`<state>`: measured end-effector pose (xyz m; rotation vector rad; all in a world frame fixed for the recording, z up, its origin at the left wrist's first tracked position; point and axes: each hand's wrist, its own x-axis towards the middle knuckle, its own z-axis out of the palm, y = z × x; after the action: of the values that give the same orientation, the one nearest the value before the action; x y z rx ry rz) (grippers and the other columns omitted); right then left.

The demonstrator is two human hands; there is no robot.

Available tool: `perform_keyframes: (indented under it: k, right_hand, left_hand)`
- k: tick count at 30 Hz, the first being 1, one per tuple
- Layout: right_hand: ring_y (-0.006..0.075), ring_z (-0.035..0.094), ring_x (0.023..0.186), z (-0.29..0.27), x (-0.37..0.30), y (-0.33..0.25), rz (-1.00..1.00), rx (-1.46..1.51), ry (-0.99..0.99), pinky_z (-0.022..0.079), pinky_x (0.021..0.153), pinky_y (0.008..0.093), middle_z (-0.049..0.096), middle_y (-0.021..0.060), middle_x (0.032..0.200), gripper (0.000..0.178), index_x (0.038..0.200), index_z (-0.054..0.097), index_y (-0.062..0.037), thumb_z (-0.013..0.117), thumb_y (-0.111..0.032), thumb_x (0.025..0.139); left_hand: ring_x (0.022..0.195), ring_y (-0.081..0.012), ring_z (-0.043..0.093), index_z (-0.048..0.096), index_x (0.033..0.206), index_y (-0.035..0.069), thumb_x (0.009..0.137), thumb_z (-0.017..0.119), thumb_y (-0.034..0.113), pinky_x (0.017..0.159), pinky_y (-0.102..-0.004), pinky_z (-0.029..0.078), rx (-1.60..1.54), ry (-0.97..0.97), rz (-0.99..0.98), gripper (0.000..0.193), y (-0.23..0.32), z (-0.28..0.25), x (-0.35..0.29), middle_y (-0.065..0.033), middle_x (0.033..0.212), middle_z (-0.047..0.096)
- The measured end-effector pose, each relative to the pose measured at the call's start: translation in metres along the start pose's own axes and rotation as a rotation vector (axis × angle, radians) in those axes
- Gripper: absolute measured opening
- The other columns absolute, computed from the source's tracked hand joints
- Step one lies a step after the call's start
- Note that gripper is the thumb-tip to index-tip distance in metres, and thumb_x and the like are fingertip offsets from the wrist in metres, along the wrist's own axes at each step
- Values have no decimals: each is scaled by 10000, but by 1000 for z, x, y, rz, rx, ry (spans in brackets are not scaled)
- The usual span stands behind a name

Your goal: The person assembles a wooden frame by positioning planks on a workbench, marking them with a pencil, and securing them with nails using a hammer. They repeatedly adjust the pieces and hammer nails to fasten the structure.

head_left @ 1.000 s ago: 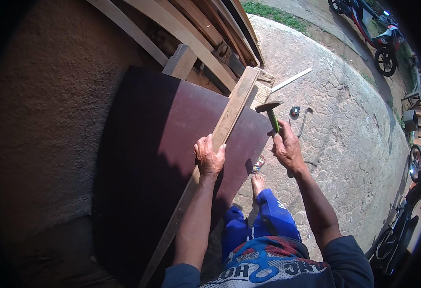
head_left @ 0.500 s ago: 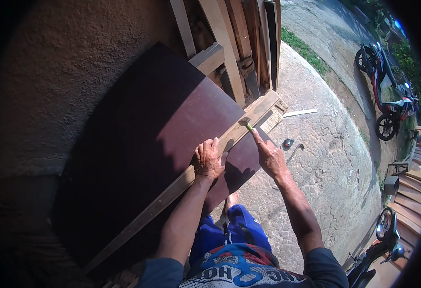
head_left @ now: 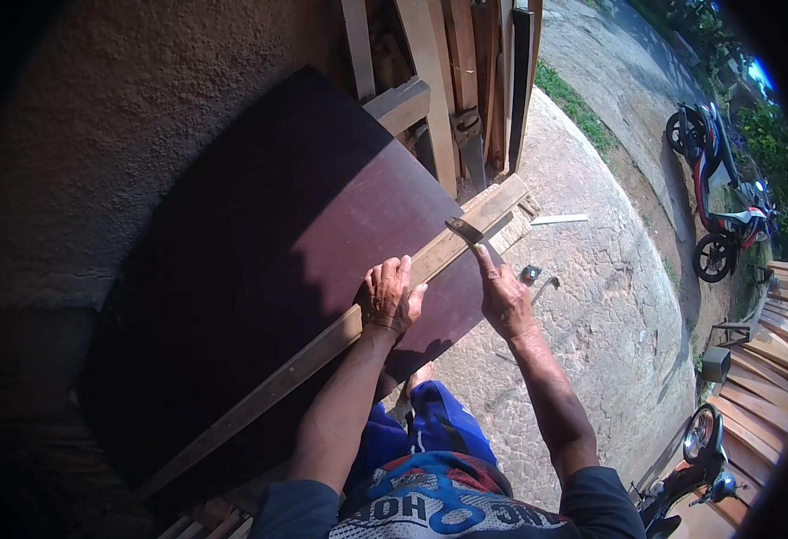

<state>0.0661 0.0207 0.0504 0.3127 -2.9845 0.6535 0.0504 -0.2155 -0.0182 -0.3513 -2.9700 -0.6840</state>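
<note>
A long wooden batten (head_left: 277,367) lies slantwise across a dark reddish-brown board (head_left: 367,202). My left hand (head_left: 388,295) grips the batten near its middle, with the fingers over it and the thumb on the near side. My right hand (head_left: 506,301) is closed round the handle of a hammer (head_left: 464,230), index finger stretched along it. The hammer's dark head is over the batten near its far right end; whether it touches the wood I cannot tell. Most of the handle is hidden in my hand.
A tape measure (head_left: 530,273) and a thin hooked tool (head_left: 546,287) lie on the cracked concrete at right, beyond them a pale strip (head_left: 560,219). A handsaw (head_left: 468,135) leans among upright planks (head_left: 425,54). Two motorbikes, one red and white (head_left: 721,193), stand at right.
The hammer head has tilted, its handle now mostly out of sight. My left thumb has come up against the batten's edge. The whole view has shifted slightly.
</note>
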Motion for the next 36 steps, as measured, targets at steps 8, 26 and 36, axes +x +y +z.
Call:
perform_keyframes:
  k: [8,26,36]
  right_hand:
    - [407,668,705,16,2,6,67,25,2,539,633,522,601,213,796,807,1622,278,-351,493,-15,921]
    - [412,658,716,45,2,20,98,64,53,503,656,522,626,241,799,726,1641,246,-238,474,-13,990]
    - [77,408,497,99,-85,18,351,1021,78,363,420,249,473,-10,699,624,1632,294,-184,537,-215,1057]
  left_hand:
    - [1149,-331,507,558,1378,55,815,760,314,1060,-478,368,4,45,41,652,-4,-3,0,-124,1205,532]
    - [1151,-331,513,564,1372,29,764,787,228,1064,-467,378,19,64,50,678,3,1,6,-135,1217,538]
    - [1377,-374,413,446,1493,14,822,757,246,1214,-573,247,-325,334,-29,775,-18,-21,-79,-190,1497,433]
